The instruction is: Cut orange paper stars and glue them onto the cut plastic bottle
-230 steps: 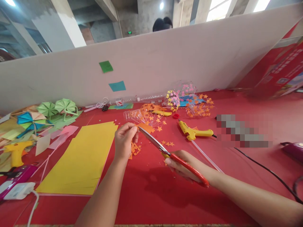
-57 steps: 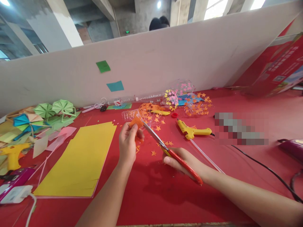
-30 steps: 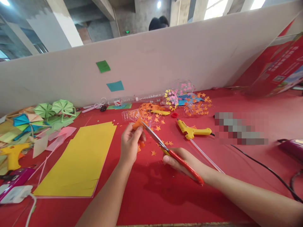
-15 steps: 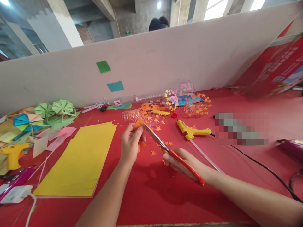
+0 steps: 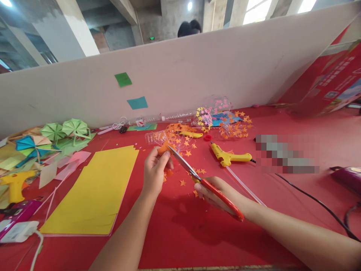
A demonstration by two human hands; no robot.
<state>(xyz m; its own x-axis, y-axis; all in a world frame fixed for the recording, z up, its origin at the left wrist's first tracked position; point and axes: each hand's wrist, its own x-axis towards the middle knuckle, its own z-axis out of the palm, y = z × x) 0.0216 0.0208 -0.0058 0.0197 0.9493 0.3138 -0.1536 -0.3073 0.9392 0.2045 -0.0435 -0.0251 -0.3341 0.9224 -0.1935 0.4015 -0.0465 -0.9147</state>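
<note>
Between the thumb and fingers of my left hand (image 5: 156,169) is a small piece of orange paper (image 5: 163,148). My right hand (image 5: 216,192) is closed round the red handles of a pair of scissors (image 5: 186,164). The blades point up and to the left, and their tips meet the orange paper at my left thumb. Whether the blades are fully closed is hard to see. Loose orange paper stars (image 5: 183,183) lie on the red table (image 5: 175,241) below and behind the scissors.
A stack of yellow paper (image 5: 93,192) lies left of my arm. A yellow glue gun (image 5: 229,156) with a clear stick rests right of centre. Behind are star-covered clear plastic pieces (image 5: 235,126) and a yellow cutter (image 5: 191,134). Folded paper umbrellas (image 5: 75,128) sit far left, before a white partition (image 5: 180,75).
Almost nothing differs. Both hands, the scissors and the orange paper stay in nearly the same place, with only tiny shifts.
</note>
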